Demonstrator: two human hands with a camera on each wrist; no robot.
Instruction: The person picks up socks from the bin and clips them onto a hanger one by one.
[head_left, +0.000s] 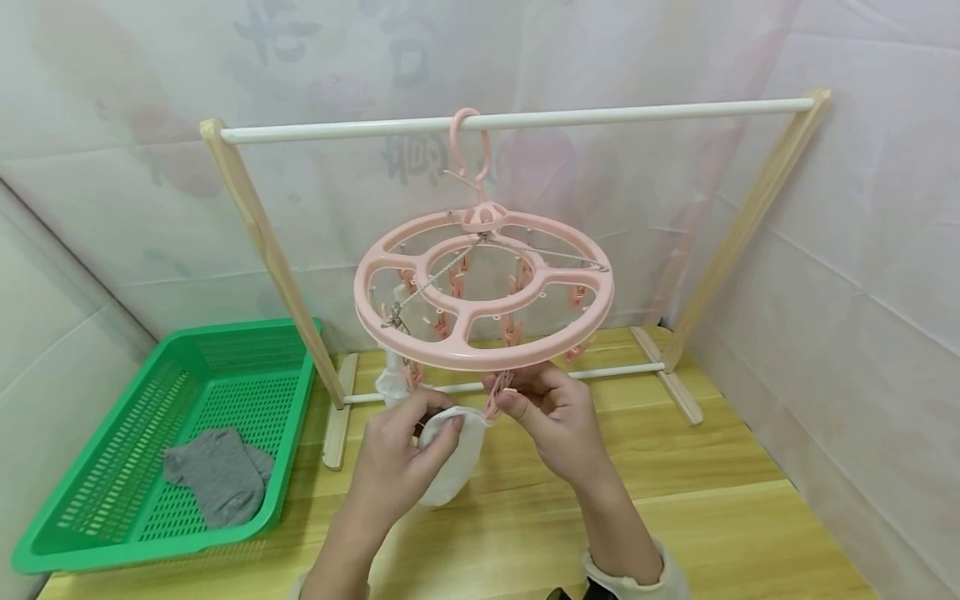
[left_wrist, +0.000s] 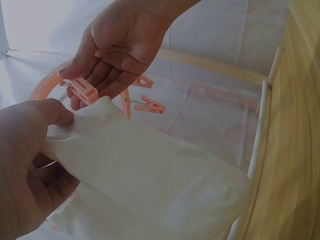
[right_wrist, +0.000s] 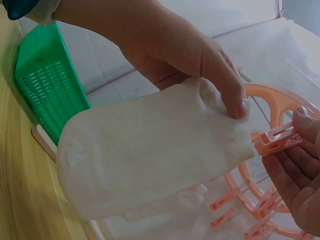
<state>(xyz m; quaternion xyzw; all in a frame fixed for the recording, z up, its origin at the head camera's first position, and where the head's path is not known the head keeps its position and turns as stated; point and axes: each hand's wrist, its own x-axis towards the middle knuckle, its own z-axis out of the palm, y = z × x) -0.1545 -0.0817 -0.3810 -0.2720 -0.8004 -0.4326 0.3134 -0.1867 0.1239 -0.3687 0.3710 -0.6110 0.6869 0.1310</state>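
Note:
My left hand (head_left: pixel 397 454) pinches a white sock (head_left: pixel 459 462) near its opening, with the thumb on top. In the left wrist view the sock (left_wrist: pixel 160 165) stretches away from the fingers, toe end far out. My right hand (head_left: pixel 558 425) pinches a pink clothespin (head_left: pixel 498 398) that hangs from a round pink drying hanger (head_left: pixel 465 354). The clothespin's tip (right_wrist: pixel 265 145) is right at the edge of the sock's opening in the right wrist view. Behind the left hand, another white sock (head_left: pixel 392 385) hangs from the hanger.
The hanger hooks over a white rod (head_left: pixel 637 112) on a wooden-legged rack (head_left: pixel 262 242). More pink clothespins (head_left: pixel 512 332) dangle under its ring. To the left stands a green basket (head_left: pixel 296 400) with a grey sock (head_left: pixel 221 475) inside. Fabric walls enclose the wooden table (head_left: pixel 712 500).

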